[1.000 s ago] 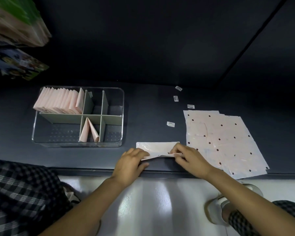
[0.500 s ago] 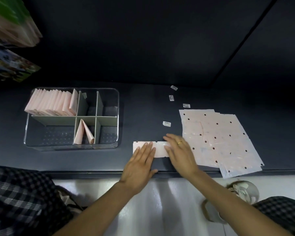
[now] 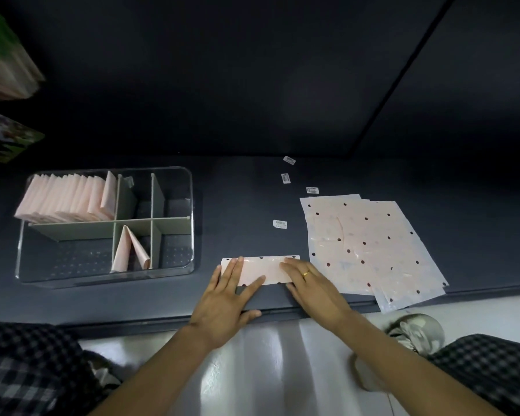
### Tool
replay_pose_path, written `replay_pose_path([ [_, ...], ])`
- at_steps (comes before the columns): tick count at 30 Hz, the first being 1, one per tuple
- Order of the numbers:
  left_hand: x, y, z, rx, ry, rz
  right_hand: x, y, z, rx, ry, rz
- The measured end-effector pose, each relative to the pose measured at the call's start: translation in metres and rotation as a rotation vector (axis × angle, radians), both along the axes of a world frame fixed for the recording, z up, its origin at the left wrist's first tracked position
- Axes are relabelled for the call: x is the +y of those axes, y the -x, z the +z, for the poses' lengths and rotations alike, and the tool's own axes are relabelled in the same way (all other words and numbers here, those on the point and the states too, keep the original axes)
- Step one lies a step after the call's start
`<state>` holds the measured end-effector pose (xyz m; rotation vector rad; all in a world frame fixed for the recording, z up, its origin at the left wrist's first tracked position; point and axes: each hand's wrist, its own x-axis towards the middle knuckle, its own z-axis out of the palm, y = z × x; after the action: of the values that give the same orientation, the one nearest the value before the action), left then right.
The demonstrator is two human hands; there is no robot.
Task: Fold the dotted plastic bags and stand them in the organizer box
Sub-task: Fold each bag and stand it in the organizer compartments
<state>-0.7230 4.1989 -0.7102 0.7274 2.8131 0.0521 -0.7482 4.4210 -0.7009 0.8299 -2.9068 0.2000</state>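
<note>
A pink dotted plastic bag (image 3: pixel 269 269), folded into a narrow strip, lies flat near the front edge of the dark shelf. My left hand (image 3: pixel 227 298) presses its left end with straight fingers. My right hand (image 3: pixel 309 285), with a gold ring, lies flat on its right end. A stack of unfolded dotted bags (image 3: pixel 370 244) spreads out to the right. The clear organizer box (image 3: pixel 180 274) with grey dividers stands at the left. Several folded bags (image 3: pixel 66 199) stand in its back left compartment, and two more folded bags (image 3: pixel 129 250) lean in a front middle one.
Several small white labels (image 3: pixel 279 224) lie scattered on the shelf behind the strip. The shelf's front edge (image 3: pixel 162 321) runs just below my hands. Checked cloth covers my knees at both lower corners. Colourful packets (image 3: pixel 6 70) hang at the upper left.
A second ago both hands pinched the bag's lower edge and folded it up. Now the strip is narrower and both hands lie flat on it, pressing it down.
</note>
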Motion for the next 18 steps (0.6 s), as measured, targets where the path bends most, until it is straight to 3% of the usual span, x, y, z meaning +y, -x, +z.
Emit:
replay_pose_path([
  [5, 0.011, -0.002, 0.009, -0.077, -0.004, 0.097, 0.01, 0.019, 0.024, -0.041, -0.221, 0.203],
  [7, 0.016, -0.004, 0.02, 0.014, -0.065, 0.139, 0.008, 0.019, 0.035, 0.033, -0.238, 0.252],
  [10, 0.022, -0.009, 0.031, 0.149, -0.176, 0.169, -0.003, 0.004, 0.041, 0.083, -0.099, 0.323],
  [14, 0.026, -0.02, 0.026, 0.161, -0.352, 0.247, -0.025, -0.028, 0.041, 0.05, 0.01, 0.372],
  [18, 0.021, -0.027, 0.015, 0.091, -0.484, 0.352, -0.029, -0.031, 0.034, -0.237, 0.146, 0.194],
])
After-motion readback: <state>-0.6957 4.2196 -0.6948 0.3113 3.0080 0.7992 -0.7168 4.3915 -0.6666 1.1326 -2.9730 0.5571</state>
